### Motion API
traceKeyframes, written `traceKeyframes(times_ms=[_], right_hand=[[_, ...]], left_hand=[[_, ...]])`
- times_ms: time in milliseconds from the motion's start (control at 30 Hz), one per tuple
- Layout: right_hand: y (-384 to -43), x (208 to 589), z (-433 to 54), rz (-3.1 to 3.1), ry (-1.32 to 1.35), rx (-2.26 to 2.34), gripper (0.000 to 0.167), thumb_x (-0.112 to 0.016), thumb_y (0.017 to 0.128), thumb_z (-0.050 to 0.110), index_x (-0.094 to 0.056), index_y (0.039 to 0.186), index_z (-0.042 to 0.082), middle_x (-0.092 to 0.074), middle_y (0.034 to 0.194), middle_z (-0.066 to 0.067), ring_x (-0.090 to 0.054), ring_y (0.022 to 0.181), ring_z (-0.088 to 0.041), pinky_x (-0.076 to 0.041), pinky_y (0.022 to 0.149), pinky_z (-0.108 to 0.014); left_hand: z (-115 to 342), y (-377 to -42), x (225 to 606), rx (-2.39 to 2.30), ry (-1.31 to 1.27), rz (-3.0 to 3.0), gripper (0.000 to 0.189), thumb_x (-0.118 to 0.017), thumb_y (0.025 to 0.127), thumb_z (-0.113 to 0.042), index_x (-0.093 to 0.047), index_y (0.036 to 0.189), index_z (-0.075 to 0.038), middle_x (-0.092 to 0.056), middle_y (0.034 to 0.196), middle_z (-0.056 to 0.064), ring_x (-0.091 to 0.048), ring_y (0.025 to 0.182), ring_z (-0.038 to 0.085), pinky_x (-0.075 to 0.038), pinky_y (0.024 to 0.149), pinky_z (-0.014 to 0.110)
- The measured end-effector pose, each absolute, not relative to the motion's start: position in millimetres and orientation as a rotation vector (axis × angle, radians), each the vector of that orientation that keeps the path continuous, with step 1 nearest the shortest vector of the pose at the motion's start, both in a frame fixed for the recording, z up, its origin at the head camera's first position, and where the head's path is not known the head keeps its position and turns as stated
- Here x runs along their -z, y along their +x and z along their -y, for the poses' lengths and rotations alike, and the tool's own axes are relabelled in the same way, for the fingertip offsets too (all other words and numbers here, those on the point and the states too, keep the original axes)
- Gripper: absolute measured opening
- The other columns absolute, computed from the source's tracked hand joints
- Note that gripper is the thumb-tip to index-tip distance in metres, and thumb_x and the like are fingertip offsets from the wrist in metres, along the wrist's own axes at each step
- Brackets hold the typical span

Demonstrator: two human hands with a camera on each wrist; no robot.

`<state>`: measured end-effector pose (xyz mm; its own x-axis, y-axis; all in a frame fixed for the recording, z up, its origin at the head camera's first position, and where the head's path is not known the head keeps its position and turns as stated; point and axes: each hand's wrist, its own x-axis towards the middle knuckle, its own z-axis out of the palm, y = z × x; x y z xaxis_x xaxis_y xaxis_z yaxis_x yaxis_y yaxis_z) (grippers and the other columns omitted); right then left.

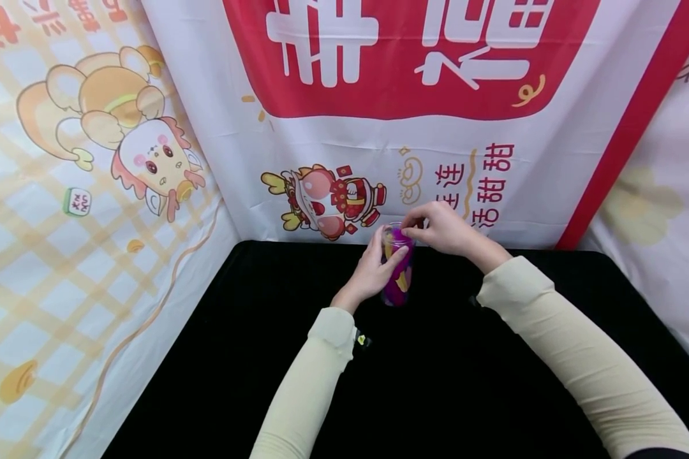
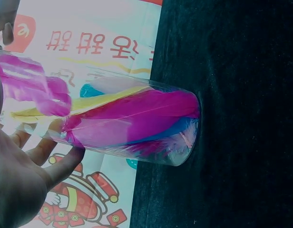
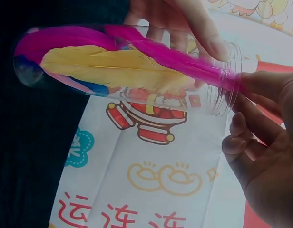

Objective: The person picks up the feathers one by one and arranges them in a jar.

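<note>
A tall clear jar (image 1: 400, 280) stands upright near the back of the black table, full of coloured feathers. My left hand (image 1: 373, 264) grips its upper part from the left, fingers and thumb around the wall. At the open, threaded mouth, my right hand (image 1: 442, 228) pinches the end of a magenta feather (image 3: 184, 65) between thumb and fingers; most of that feather lies inside the jar. A yellow feather (image 3: 113, 67) and a blue feather (image 3: 96, 87) show through the wall in the right wrist view, beside more magenta and pink ones.
Black cloth covers the table (image 1: 436, 382). Right behind the jar hangs a white and red printed backdrop (image 1: 344, 140) with cartoon figures and characters. A checked printed sheet (image 1: 63, 268) closes off the left side, and a pale one (image 1: 660, 210) the right.
</note>
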<state>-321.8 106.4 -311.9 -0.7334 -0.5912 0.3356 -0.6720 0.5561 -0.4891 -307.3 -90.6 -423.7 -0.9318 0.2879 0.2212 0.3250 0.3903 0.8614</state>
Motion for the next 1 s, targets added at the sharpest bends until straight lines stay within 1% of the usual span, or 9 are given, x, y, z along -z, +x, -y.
traceKeyframes(times_ms=[267, 500, 767, 900, 1000], right_hand=[[-322, 312, -106, 2.716, 1.137, -0.907, 0.009, -0.070, 0.098, 0.011, -0.078, 0.098, 0.007, -0.074, 0.087, -0.001, -0.063, 0.078, -0.018, -0.050, 0.072, -0.038], [-324, 312, -108, 2.702, 1.159, -0.881, 0.013, -0.069, 0.098, 0.010, -0.079, 0.103, 0.005, -0.077, 0.096, -0.005, -0.065, 0.081, -0.018, -0.051, 0.073, -0.038], [-323, 310, -109, 2.680, 1.093, -0.853, 0.011, -0.071, 0.096, 0.010, -0.080, 0.101, 0.006, -0.074, 0.101, -0.007, -0.060, 0.082, -0.019, -0.048, 0.074, -0.038], [-323, 310, -113, 2.650, 1.070, -0.886, 0.012, -0.069, 0.098, 0.009, -0.080, 0.103, 0.006, -0.072, 0.103, -0.008, -0.057, 0.081, -0.019, -0.047, 0.072, -0.038], [-322, 309, -119, 2.607, 1.055, -0.923, 0.013, -0.068, 0.099, 0.009, -0.079, 0.103, 0.006, -0.072, 0.104, -0.007, -0.056, 0.080, -0.019, -0.046, 0.071, -0.038]], left_hand=[[91, -309, 425, 1.601, -0.552, 2.612, 0.088, -0.045, 0.099, -0.070, -0.010, 0.165, -0.024, -0.033, 0.161, 0.012, -0.040, 0.144, 0.030, -0.036, 0.117, 0.051], [90, -308, 423, 1.585, -0.539, 2.615, 0.090, -0.045, 0.098, -0.071, -0.009, 0.165, -0.023, -0.027, 0.165, 0.012, -0.034, 0.148, 0.031, -0.032, 0.118, 0.052], [90, -309, 424, 1.588, -0.578, 2.591, 0.085, -0.046, 0.101, -0.067, -0.011, 0.164, -0.022, -0.030, 0.162, 0.011, -0.036, 0.147, 0.029, -0.033, 0.119, 0.050], [90, -308, 424, 1.614, -0.590, 2.582, 0.083, -0.047, 0.102, -0.064, -0.011, 0.164, -0.021, -0.029, 0.163, 0.011, -0.036, 0.147, 0.027, -0.033, 0.119, 0.048], [90, -307, 423, 1.602, -0.597, 2.565, 0.083, -0.047, 0.102, -0.063, -0.012, 0.164, -0.020, -0.032, 0.161, 0.011, -0.037, 0.146, 0.025, -0.033, 0.119, 0.045]])
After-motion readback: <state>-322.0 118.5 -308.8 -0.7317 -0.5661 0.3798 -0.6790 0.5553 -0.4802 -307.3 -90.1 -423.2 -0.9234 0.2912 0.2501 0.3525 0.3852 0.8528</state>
